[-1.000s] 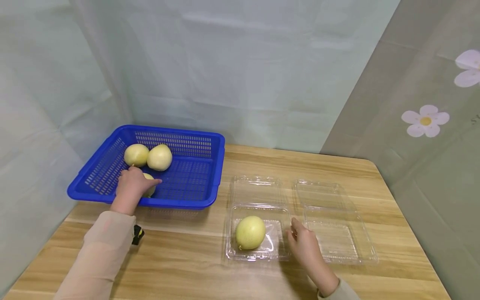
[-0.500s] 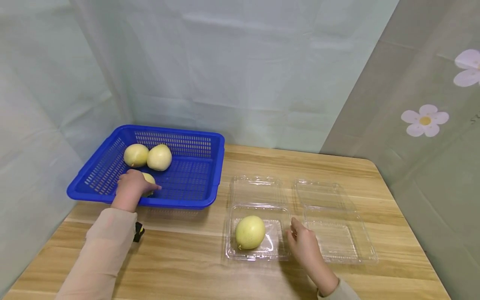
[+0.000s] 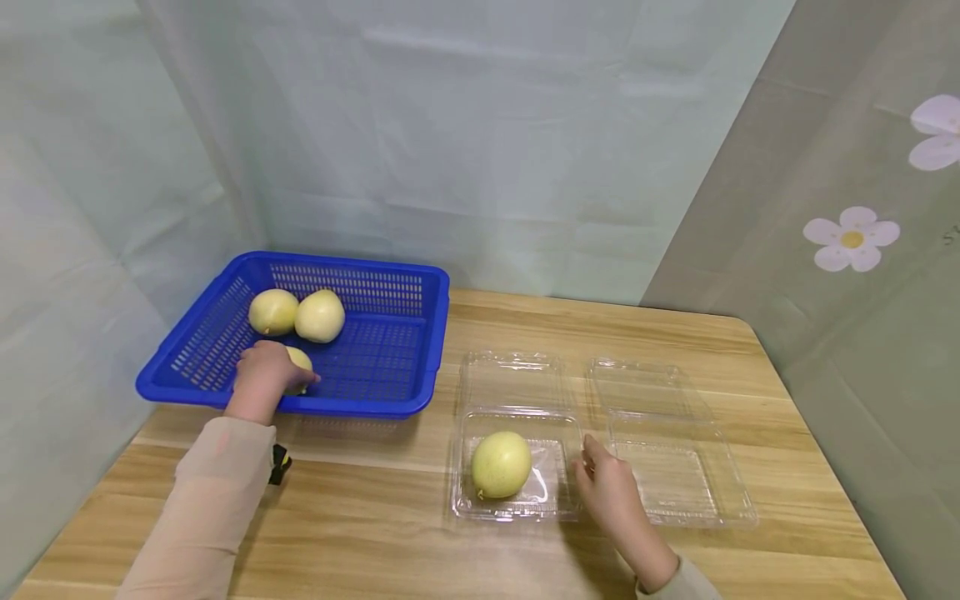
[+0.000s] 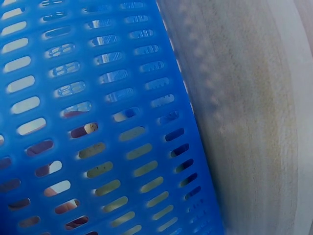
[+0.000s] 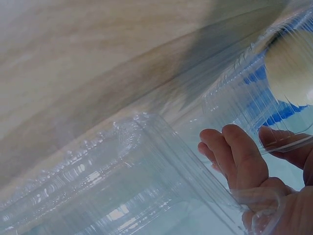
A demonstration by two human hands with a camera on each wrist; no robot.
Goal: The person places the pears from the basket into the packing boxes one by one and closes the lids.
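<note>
Inside the blue plastic basket, my left hand grips a pale yellow melon near the front wall; the hand covers part of it. Through the basket's slots in the left wrist view, bits of the melon and fingers show. My right hand holds the right rim of an open clear plastic clamshell box, thumb at the rim and fingers bent outside. One melon lies in the left part of that box's base. In the right wrist view, the right hand is beside the box wall.
Two more melons, one left and one right, lie at the basket's back left. A second open clamshell box stands to the right. The wooden table meets hanging cloth behind.
My left hand has settled slightly lower around the melon in the basket, its thumb drawn in and down. The right hand and both boxes stay in place.
</note>
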